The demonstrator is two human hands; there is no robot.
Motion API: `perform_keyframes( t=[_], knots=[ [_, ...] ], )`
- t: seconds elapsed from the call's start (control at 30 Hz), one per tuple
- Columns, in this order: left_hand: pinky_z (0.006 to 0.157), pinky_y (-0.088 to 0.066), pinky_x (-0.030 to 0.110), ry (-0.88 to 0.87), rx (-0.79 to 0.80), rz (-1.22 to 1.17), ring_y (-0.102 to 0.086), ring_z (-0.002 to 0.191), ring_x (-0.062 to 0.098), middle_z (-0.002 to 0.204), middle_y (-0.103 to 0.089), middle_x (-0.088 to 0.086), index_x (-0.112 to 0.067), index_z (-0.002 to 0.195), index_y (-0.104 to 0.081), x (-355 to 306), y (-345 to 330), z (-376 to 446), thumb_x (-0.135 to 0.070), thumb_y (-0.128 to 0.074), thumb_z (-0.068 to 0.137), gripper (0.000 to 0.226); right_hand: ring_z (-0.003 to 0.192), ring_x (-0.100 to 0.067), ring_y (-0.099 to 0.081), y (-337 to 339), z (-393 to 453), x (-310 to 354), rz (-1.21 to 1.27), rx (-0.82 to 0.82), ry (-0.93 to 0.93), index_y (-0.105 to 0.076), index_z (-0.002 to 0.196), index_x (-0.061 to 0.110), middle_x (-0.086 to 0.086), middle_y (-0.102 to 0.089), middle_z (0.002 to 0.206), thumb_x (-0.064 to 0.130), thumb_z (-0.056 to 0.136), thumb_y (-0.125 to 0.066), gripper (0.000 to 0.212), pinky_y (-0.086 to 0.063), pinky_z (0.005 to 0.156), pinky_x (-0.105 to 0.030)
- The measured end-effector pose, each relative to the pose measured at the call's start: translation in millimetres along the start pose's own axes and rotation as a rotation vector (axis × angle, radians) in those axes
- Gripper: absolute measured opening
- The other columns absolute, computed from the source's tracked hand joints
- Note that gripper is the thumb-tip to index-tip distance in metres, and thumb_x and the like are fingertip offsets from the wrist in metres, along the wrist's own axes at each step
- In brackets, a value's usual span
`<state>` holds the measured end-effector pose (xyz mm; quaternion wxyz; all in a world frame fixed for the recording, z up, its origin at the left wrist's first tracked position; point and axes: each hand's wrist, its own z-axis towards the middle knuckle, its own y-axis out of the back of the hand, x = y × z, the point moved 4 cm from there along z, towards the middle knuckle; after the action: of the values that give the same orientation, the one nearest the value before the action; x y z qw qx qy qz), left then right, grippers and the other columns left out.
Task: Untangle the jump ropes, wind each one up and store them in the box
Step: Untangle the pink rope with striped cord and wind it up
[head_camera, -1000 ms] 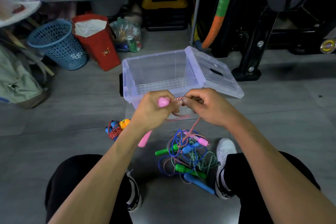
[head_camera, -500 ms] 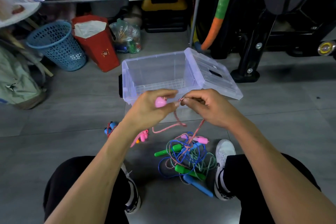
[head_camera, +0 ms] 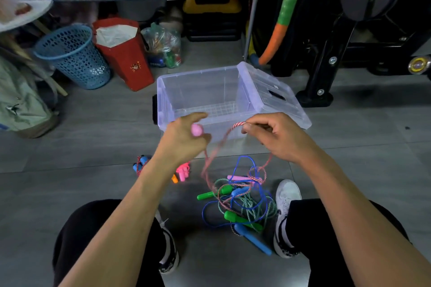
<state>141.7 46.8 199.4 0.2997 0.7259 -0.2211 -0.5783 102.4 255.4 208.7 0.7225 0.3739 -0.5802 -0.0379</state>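
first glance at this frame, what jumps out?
The two hands mid-frame: the left hand holds a pink handle, the right hand pinches the red-and-white rope stretched between them. Behind them sits the clear box, nothing stored in it, its lid leaning at its right side. Below, between the shoes, a tangle of ropes with green, blue and pink handles.

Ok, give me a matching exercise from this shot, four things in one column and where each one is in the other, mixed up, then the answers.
Things
1. pink handle
2. red-and-white rope
3. clear box
4. blue basket

Places
A. on the floor at far left, beside the red bag
B. pinched in the right hand
C. open on the floor just beyond both hands
D. gripped in the left hand

Pairs: 1-D, 2-B, 3-C, 4-A
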Motion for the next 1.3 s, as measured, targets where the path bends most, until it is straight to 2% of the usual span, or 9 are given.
perform_keyframes(
  t=[0.13,0.33,0.43,0.57,0.7,0.8,1.03,1.17,1.3],
  knots=[
    [0.081,-0.049,0.023,-0.211,0.224,-0.249,-0.066,0.084,0.003,0.092,-0.074,-0.007,-0.018,0.096,-0.074,-25.4,-20.8,-13.2,-0.028,-0.071,0.086,0.015,0.051,-0.003,-0.041,-12.2,1.8,10.4,0.041,0.044,0.042,-0.071,0.085,0.017,0.011,-0.052,0.055,0.026,0.096,-0.059,0.019,-0.032,0.053,-0.019],
    [0.042,-0.037,0.022,0.166,-0.266,-0.788,-0.043,0.045,0.015,0.064,-0.067,0.004,-0.011,0.072,-0.068,-8.6,16.4,-1.5,-0.012,-0.065,0.088,0.016,0.058,-0.013,-0.050,-4.0,5.2,-10.5,-0.023,0.055,-0.138,-0.068,0.078,0.013,-0.010,-0.060,0.065,0.030,0.092,-0.062,0.023,-0.042,0.062,-0.030],
    [0.054,-0.043,0.026,0.237,-0.198,-0.469,-0.053,0.051,0.026,0.069,-0.070,-0.003,-0.015,0.080,-0.072,7.7,14.3,6.4,-0.014,-0.065,0.085,0.009,0.059,-0.023,-0.052,3.5,2.2,-14.7,-0.059,0.036,-0.132,-0.069,0.079,0.019,-0.006,-0.058,0.063,0.027,0.094,-0.060,0.019,-0.044,0.061,-0.035],
    [0.091,-0.038,0.012,-0.101,0.008,0.083,-0.058,0.111,0.011,0.122,-0.065,-0.006,-0.030,0.132,-0.057,-9.6,-10.1,-3.9,-0.021,-0.072,0.080,0.054,0.065,-0.033,-0.053,-5.7,-2.2,-4.6,-0.029,0.091,-0.033,-0.071,0.085,0.017,-0.016,-0.060,0.071,0.025,0.095,-0.059,0.018,-0.045,0.060,-0.040],
    [0.075,-0.050,0.024,-0.240,0.141,-0.111,-0.065,0.079,0.010,0.083,-0.073,-0.004,-0.020,0.089,-0.074,-25.8,-25.8,-14.0,-0.021,-0.074,0.083,0.006,0.050,-0.006,-0.039,-18.9,0.7,5.2,-0.016,0.126,0.009,-0.069,0.080,0.017,0.004,-0.048,0.054,0.022,0.096,-0.058,0.020,-0.033,0.052,-0.027],
    [0.073,-0.050,0.029,-0.182,0.053,-0.273,-0.066,0.074,0.017,0.072,-0.072,0.000,-0.012,0.072,-0.071,-23.5,-14.3,-9.8,-0.020,-0.073,0.084,0.015,0.055,-0.011,-0.047,-15.2,3.3,2.9,-0.004,0.071,-0.033,-0.069,0.083,0.010,-0.004,-0.055,0.060,0.025,0.095,-0.060,0.022,-0.040,0.055,-0.032],
    [0.064,-0.048,0.028,0.156,-0.295,-0.133,-0.064,0.069,0.021,0.077,-0.072,0.006,-0.015,0.076,-0.072,17.1,6.9,7.3,-0.017,-0.065,0.080,0.008,0.061,-0.018,-0.059,0.8,1.8,-21.5,-0.109,0.091,-0.192,-0.068,0.078,0.023,0.002,-0.061,0.061,0.029,0.091,-0.062,0.015,-0.054,0.070,-0.043],
    [0.094,-0.048,0.026,-0.114,-0.005,0.145,-0.062,0.107,0.017,0.112,-0.070,-0.004,-0.033,0.121,-0.064,-1.7,-17.0,-3.4,-0.030,-0.068,0.082,0.039,0.061,-0.027,-0.051,-4.2,0.5,-8.3,-0.063,0.079,-0.061,-0.071,0.086,0.018,-0.009,-0.058,0.065,0.025,0.095,-0.059,0.016,-0.045,0.060,-0.040],
    [0.072,-0.052,0.028,-0.296,0.035,-0.004,-0.064,0.075,0.009,0.078,-0.072,-0.010,-0.028,0.086,-0.073,-23.8,-25.7,-14.6,-0.030,-0.066,0.085,0.007,0.053,-0.009,-0.042,-20.7,2.7,5.1,-0.047,0.117,-0.007,-0.069,0.084,0.016,0.005,-0.049,0.056,0.026,0.096,-0.058,0.019,-0.035,0.055,-0.031]
  ],
)
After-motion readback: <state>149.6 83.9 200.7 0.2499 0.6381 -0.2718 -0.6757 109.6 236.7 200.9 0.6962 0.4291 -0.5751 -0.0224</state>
